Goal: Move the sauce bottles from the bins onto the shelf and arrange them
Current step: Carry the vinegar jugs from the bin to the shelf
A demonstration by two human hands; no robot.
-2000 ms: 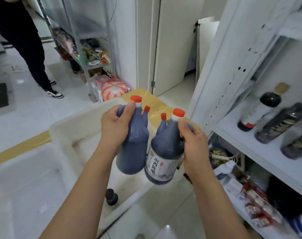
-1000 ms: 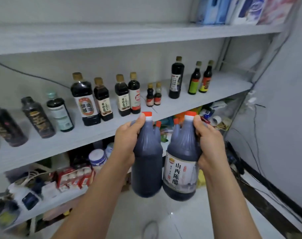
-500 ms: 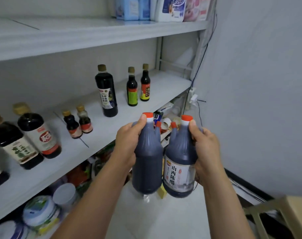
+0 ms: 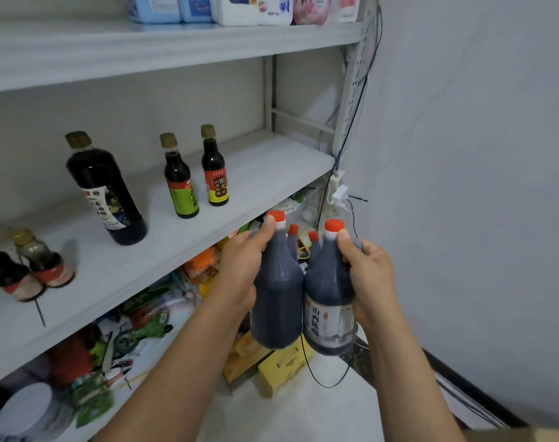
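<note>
The plain bottle [image 4: 276, 295] is being gripped at its neck by the left hand [image 4: 243, 266], the labelled bottle [image 4: 331, 301] by the right hand [image 4: 370, 275], below the shelf [image 4: 272, 164]; possibly two more are being held behind. A drop is being risked by overloaded fingers.

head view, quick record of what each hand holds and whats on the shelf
left hand: grips dark red-capped bottle by the neck
right hand: grips labelled red-capped bottle by the neck
extra: two more red caps show between the held bottles
middle shelf: carries tall dark bottle, green-label bottle, yellow-label bottle, all upright
status: held bottles in the air, not yet on the shelf
</note>
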